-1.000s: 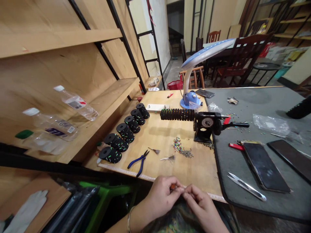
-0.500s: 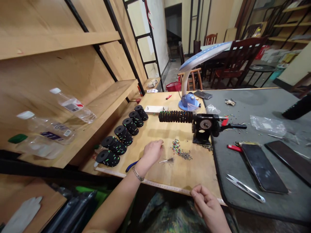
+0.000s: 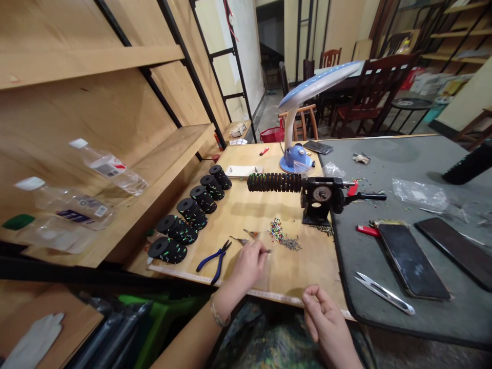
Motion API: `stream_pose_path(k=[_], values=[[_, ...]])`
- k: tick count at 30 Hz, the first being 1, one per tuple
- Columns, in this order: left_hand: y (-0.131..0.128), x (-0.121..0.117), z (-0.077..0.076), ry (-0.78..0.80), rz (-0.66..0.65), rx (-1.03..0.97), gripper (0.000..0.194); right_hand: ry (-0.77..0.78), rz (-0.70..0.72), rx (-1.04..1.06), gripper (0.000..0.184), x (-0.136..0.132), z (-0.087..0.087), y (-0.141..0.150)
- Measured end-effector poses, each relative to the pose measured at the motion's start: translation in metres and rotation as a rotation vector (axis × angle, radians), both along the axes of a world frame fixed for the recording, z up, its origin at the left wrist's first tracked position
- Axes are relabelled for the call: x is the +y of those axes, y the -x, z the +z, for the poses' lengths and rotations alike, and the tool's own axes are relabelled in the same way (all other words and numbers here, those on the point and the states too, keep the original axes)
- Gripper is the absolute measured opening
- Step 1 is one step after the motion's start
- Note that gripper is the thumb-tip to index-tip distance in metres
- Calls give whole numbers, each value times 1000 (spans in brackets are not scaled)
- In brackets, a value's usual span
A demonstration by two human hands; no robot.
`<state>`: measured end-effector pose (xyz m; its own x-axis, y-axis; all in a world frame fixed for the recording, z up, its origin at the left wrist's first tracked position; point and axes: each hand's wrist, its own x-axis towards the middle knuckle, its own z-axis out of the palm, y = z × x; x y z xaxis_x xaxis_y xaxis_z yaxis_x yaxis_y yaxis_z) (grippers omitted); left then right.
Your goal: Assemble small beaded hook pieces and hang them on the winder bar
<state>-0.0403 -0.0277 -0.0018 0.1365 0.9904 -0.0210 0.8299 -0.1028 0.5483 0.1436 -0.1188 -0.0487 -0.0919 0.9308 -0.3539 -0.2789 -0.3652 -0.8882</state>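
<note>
My left hand (image 3: 249, 265) rests low on the wooden workbench (image 3: 307, 271), its fingertips pinching a thin pin-like item (image 3: 265, 251) with a small tuft. Two small feathery tufts (image 3: 242, 240) lie just beyond it. Blue-handled pliers (image 3: 215, 261) sit to its left, and a scattered pile of coloured beads (image 3: 282, 236) lies to its right. My right hand (image 3: 326, 323) hangs at the bench's front edge, fingers curled, with nothing visible in them. A row of black spools with bright flecks (image 3: 192, 210) lines the bench's left side.
A clamped hand-crank winder (image 3: 321, 196) holds a black coiled rod (image 3: 274, 182) across the bench. A measuring tape (image 3: 246, 289) runs along the front edge. Phones (image 3: 411, 261) and snips (image 3: 384, 293) lie on a grey mat to the right. Wooden shelves hold plastic bottles (image 3: 107, 166).
My left hand has come back toward me from the bench's middle and closed on the thin item, uncovering the pliers. My right hand stays near the front edge.
</note>
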Motion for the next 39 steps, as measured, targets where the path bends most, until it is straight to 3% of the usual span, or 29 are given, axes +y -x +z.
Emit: stream_pose_path(k=[2,6,10,17,39], values=[[0,-14,0,50,27,-160,9,-2,9,-10,46,0,2,3],[-9,-51,-7,378,162,-775,19,-4,39,-50,49,2,11,12],[-21,-78,-13,468,248,-1013,29,11,71,-62,54,6,20,22],[-27,-86,-16,454,309,-1069,34,-8,61,-82,48,2,18,22],[-32,-85,-15,484,203,-1091,39,26,62,-99,52,7,16,20]])
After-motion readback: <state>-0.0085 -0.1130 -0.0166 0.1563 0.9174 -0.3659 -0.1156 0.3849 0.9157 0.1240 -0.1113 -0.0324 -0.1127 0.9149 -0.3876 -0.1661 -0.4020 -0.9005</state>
